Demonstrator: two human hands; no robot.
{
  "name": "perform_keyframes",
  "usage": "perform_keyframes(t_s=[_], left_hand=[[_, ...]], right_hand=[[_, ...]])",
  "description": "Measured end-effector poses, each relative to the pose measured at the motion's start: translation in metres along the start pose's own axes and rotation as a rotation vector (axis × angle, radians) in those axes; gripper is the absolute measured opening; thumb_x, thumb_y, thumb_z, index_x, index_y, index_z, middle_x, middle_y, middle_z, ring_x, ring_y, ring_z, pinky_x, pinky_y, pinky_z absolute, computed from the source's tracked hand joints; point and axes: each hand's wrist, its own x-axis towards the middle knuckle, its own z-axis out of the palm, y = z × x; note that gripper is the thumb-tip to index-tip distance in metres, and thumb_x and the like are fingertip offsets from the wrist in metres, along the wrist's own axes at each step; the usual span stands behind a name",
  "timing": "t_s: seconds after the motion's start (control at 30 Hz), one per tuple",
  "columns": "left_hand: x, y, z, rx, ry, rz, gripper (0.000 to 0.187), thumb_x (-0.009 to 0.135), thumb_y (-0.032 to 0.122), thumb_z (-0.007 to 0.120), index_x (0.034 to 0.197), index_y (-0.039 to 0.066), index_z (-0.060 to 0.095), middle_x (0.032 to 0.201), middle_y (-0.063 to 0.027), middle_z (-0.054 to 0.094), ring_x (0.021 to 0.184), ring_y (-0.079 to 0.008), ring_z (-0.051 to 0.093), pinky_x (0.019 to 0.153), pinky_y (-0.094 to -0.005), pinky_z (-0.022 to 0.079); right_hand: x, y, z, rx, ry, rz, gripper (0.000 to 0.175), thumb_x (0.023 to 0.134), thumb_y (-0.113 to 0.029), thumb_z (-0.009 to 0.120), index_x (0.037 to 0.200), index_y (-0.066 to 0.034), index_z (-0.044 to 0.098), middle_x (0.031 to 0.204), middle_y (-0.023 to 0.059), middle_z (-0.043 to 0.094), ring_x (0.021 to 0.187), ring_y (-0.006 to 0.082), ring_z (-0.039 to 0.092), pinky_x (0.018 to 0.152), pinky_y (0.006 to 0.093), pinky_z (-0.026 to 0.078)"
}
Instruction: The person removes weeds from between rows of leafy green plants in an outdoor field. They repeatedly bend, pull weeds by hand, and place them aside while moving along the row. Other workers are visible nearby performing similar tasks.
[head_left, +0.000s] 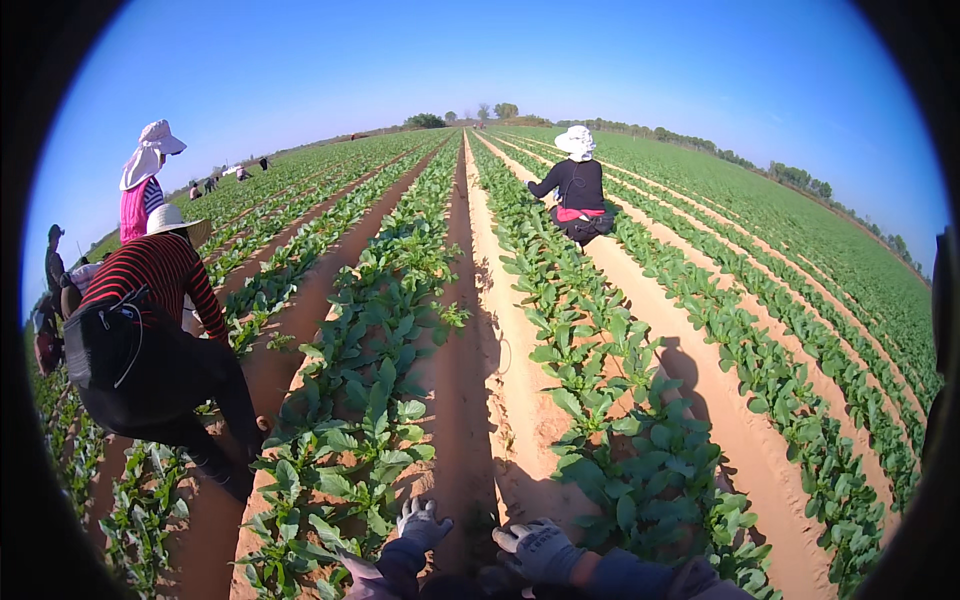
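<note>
My left hand, in a pale work glove, is at the bottom centre beside the left row of leafy green plants. Its fingers are spread, and I see nothing in it. To its right, my right hand wears a similar glove bearing writing. Its fingers point left with gaps between them, and no held thing shows, though the palm is hidden. A furrow of bare reddish soil runs between the two hands. The right row of leafy plants stands just beyond my right hand.
A person in a red-striped top bends low at the left. Behind them stands a person in a pink vest. Ahead, a person in a dark top crouches among the rows. Another sandy furrow runs along the right.
</note>
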Motion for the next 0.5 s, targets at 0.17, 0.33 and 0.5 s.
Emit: perform_keyframes(t_s=[0.17,0.33,0.5], left_hand=[[-0.059,0.02,0.019,-0.084,0.184,0.17,0.07,0.082,0.059,0.057,0.133,0.012,0.052,0.144,-0.0185,0.04,0.134,-0.0398,0.034,0.109,-0.0518,0.029],[-0.105,0.048,0.02,-0.016,0.172,0.184,0.07,0.08,0.057,0.059,0.132,0.011,0.052,0.137,-0.0169,0.047,0.132,-0.0377,0.037,0.108,-0.0515,0.03],[-0.105,0.051,0.012,-0.026,0.079,0.152,0.068,0.08,0.059,0.059,0.13,0.014,0.051,0.131,-0.0157,0.05,0.127,-0.0364,0.042,0.105,-0.051,0.033]], right_hand=[[-0.002,0.014,0.013,-0.037,-0.067,0.079,0.034,0.091,-0.032,0.049,0.113,-0.0075,0.056,0.1,0.0177,0.065,0.094,0.0359,0.063,0.082,0.0516,0.046],[0.012,0.02,0.033,-0.01,-0.102,0.043,0.029,0.09,-0.032,0.049,0.102,-0.0084,0.062,0.102,0.0182,0.067,0.095,0.0368,0.065,0.082,0.0512,0.049],[0.013,0.024,0.033,-0.05,-0.161,0.05,0.029,0.089,-0.032,0.049,0.101,-0.0084,0.063,0.101,0.018,0.068,0.096,0.0359,0.065,0.08,0.0501,0.05]])
